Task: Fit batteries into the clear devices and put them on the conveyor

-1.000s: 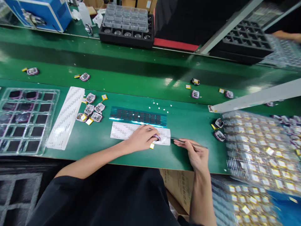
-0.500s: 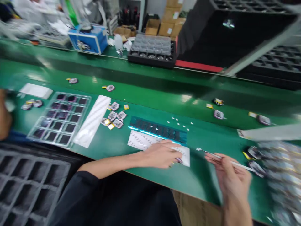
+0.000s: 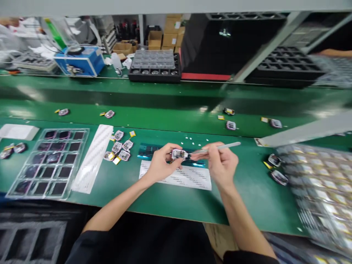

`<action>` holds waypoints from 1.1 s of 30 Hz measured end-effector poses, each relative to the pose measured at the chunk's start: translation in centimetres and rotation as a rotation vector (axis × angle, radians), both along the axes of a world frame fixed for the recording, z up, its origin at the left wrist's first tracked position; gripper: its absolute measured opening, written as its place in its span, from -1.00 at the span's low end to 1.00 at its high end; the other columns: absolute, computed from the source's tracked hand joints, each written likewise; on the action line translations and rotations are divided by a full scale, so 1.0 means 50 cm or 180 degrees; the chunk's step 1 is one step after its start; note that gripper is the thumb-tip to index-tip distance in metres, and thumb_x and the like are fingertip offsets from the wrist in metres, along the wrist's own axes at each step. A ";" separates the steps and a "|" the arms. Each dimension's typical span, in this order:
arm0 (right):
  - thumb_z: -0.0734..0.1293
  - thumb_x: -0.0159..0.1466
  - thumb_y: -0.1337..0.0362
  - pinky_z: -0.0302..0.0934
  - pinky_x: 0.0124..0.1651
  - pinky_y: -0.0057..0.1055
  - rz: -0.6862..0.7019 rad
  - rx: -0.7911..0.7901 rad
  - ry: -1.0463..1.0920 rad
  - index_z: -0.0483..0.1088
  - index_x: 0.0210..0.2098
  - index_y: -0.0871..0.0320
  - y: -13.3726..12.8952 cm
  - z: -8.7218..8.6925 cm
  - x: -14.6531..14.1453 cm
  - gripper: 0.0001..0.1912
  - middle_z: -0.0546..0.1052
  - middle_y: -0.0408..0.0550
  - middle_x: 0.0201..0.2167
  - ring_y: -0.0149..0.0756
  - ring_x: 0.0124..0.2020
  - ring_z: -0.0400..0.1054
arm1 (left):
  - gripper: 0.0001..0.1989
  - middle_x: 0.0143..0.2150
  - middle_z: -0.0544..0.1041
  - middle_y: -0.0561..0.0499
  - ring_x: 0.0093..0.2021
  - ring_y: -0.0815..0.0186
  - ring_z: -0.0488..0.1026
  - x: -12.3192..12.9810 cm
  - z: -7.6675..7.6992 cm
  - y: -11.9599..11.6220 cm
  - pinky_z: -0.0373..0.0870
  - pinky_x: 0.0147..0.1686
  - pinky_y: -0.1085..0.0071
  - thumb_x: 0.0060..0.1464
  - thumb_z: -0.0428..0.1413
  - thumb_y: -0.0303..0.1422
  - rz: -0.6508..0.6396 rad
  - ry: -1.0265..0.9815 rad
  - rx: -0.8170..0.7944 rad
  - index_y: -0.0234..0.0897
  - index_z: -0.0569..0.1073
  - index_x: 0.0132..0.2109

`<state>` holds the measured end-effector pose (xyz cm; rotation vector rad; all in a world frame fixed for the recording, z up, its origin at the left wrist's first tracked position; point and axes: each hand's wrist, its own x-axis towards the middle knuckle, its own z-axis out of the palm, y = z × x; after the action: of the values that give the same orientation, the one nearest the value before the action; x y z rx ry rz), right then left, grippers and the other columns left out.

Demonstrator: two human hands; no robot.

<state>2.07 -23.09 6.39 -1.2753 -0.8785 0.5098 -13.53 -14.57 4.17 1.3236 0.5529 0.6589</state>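
You pinch the small case (image 3: 177, 154) in your left hand (image 3: 161, 165) above the blue strip (image 3: 146, 150) and tweezers (image 3: 230, 145) in your right hand (image 3: 223, 164), seemingly working at the case's right edge, so the next move likely needs a steady touch.

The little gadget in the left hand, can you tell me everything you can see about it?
The little gadget has a rounded, boxy case with a pinkish-purple rim that looks like plastic. Its open side faces the camera, showing pale and dark parts inside, too small to name. The left hand grips it by the edges, in front of the shiny blue strip. The tip of a thin tool is at its right end, by a whitish bit; I can't tell whether they touch.
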 end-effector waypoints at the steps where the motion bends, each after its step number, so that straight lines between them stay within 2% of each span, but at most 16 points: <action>1: 0.39 0.39 -0.06 0.52 -0.53 -0.36 0.0042 -0.0044 0.0019 0.44 -0.30 0.08 -0.002 -0.002 -0.005 -0.65 0.61 -0.10 -0.55 -0.21 -0.60 0.54 | -0.70 -0.27 0.59 0.05 -0.46 0.39 0.61 0.000 -0.001 -0.001 0.54 -0.40 0.50 0.07 0.29 -0.39 -0.0019 -0.0038 -0.0036 -0.29 0.45 -0.05; 6: 0.35 0.41 -0.07 0.56 -0.44 -0.34 0.0117 -0.0144 0.0005 0.43 -0.30 0.10 -0.004 -0.009 -0.023 -0.64 0.62 -0.07 -0.52 -0.23 -0.56 0.56 | -0.67 -0.15 0.67 -0.07 -0.28 0.27 0.69 0.001 0.002 -0.013 0.64 -0.19 0.39 0.12 0.29 -0.38 -0.0072 -0.0177 -0.0027 -0.30 0.44 0.01; 16: 0.31 0.43 -0.05 0.51 -0.44 -0.38 0.0092 -0.0374 -0.0054 0.45 -0.28 0.13 -0.010 -0.022 -0.023 -0.63 0.61 -0.06 -0.49 -0.28 -0.51 0.56 | -0.68 -0.11 0.69 -0.09 -0.27 0.25 0.70 0.001 0.002 -0.017 0.67 -0.16 0.36 0.16 0.28 -0.40 0.0000 -0.0025 0.0228 -0.30 0.45 0.04; 21: 0.31 0.44 -0.03 0.50 -0.45 -0.42 0.0038 -0.0277 -0.0011 0.44 -0.30 0.10 -0.009 -0.024 -0.027 -0.65 0.59 -0.12 -0.51 -0.32 -0.51 0.55 | -0.68 -0.11 0.69 -0.09 -0.26 0.26 0.70 0.003 0.004 -0.020 0.68 -0.15 0.35 0.15 0.28 -0.41 0.0057 -0.0017 0.0159 -0.30 0.45 0.04; 27: 0.29 0.43 -0.10 0.52 -0.44 -0.39 -0.0036 -0.0459 -0.0057 0.43 -0.28 0.08 -0.011 -0.026 -0.029 -0.61 0.57 -0.14 -0.53 -0.30 -0.49 0.56 | -0.67 -0.11 0.69 -0.09 -0.25 0.24 0.70 0.001 0.006 -0.020 0.68 -0.14 0.33 0.15 0.28 -0.39 0.0070 0.0084 0.0190 -0.30 0.45 0.05; 33: 0.28 0.44 -0.10 0.51 -0.44 -0.40 -0.0079 -0.0485 -0.0179 0.43 -0.30 0.09 -0.012 -0.025 -0.028 -0.60 0.57 -0.13 -0.52 -0.30 -0.49 0.56 | -0.66 -0.10 0.68 -0.09 -0.25 0.24 0.70 0.000 0.008 -0.021 0.68 -0.14 0.32 0.16 0.28 -0.38 0.0057 0.0150 0.0211 -0.30 0.45 0.06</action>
<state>0.65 -23.68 5.15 -1.4436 -0.8829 0.5312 -13.55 -15.60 4.54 1.4004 0.5860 0.6670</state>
